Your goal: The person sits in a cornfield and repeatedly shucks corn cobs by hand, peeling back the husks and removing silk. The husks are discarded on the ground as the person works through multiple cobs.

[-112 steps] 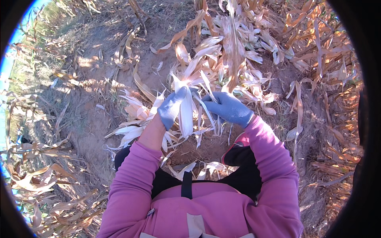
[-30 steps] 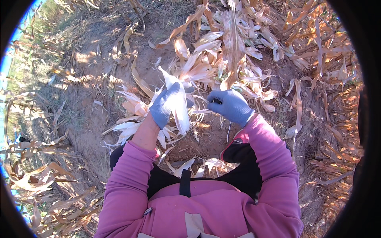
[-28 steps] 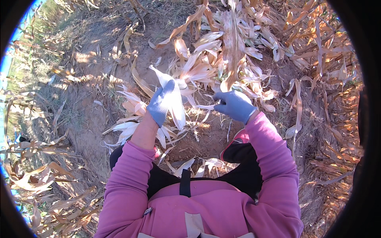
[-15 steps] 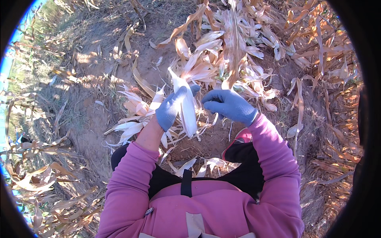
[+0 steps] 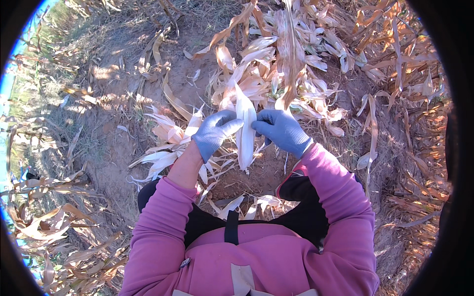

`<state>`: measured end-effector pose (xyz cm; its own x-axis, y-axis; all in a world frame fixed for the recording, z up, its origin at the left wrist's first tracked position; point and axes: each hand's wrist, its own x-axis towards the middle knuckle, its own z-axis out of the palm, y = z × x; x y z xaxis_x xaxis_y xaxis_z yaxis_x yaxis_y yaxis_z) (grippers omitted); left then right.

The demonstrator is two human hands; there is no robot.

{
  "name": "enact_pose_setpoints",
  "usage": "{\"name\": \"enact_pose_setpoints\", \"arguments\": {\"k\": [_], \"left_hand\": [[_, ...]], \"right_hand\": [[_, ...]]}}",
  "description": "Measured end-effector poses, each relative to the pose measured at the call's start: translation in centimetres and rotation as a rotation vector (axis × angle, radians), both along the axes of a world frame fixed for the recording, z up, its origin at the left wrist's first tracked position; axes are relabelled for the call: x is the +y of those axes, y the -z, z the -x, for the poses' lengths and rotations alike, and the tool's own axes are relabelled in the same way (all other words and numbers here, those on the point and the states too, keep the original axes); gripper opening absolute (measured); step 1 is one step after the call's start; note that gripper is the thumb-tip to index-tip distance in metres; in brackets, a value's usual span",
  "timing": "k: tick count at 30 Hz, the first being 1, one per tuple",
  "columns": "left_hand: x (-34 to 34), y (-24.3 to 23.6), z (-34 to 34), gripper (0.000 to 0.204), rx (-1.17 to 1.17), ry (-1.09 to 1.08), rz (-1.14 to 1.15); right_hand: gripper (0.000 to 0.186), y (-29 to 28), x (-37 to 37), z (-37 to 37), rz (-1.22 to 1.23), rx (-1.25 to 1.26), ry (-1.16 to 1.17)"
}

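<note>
An ear of corn (image 5: 245, 130) in its pale husk stands between my gloved hands, its pointed tip away from me. My left hand (image 5: 217, 132), in a grey-blue glove, grips its left side, with the thumb lying across the husk. On the other side, my right hand (image 5: 285, 130) has its bent fingers and thumb pressed on the husk's edge; part of the fingers is hidden behind it. A heap of loose dry husks (image 5: 316, 98) lies just beyond the hands. More pale husks (image 5: 165, 160) lie by my left wrist.
Bare soil (image 5: 118, 167) with dry grass spreads to the left. Dry corn stalks and leaves (image 5: 419, 163) crowd the right side, and more dry leaves (image 5: 49, 222) lie at the lower left. A long dry leaf (image 5: 289, 54) hangs over the husk heap. My pink shoe (image 5: 295, 173) is below my right hand.
The ear has shifted right and turned more upright. My left hand has changed its hold, with the thumb now across the husk. My right hand, earlier apart from the ear, now touches it.
</note>
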<state>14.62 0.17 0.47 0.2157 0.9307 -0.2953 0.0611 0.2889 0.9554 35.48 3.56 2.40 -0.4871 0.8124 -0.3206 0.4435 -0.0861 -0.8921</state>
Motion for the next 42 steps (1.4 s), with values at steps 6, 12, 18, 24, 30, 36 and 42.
{"name": "enact_pose_setpoints", "arguments": {"k": [6, 12, 18, 24, 30, 36, 42], "left_hand": [[0.1, 0.7, 0.1, 0.012, 0.13, 0.01, 0.0], [0.2, 1.0, 0.5, 0.016, 0.164, -0.022, 0.009], [0.3, 2.2, 1.1, 0.022, 0.286, 0.023, -0.064], [0.1, 1.2, 0.5, 0.024, 0.387, 0.029, -0.081], [-0.1, 1.7, 0.6, 0.027, 0.491, -0.004, -0.163], [-0.4, 1.6, 0.2, 0.028, 0.541, 0.004, -0.22], [-0.7, 1.4, -0.1, 0.025, 0.552, 0.032, -0.253]], "right_hand": [[0.026, 0.9, -0.1, -0.1, -0.108, -0.076, -0.032], [0.025, 0.0, 0.2, -0.2, -0.045, -0.073, -0.049], [0.024, 0.3, 0.2, -0.2, -0.04, -0.067, -0.036], [0.027, 0.4, 0.1, -0.1, -0.027, -0.024, 0.022], [0.029, -0.1, 0.1, 0.2, -0.068, -0.082, 0.018], [0.027, 1.1, 0.2, 0.2, -0.159, -0.14, -0.058], [0.024, 1.6, 0.0, 0.1, -0.242, -0.169, -0.057]]}}
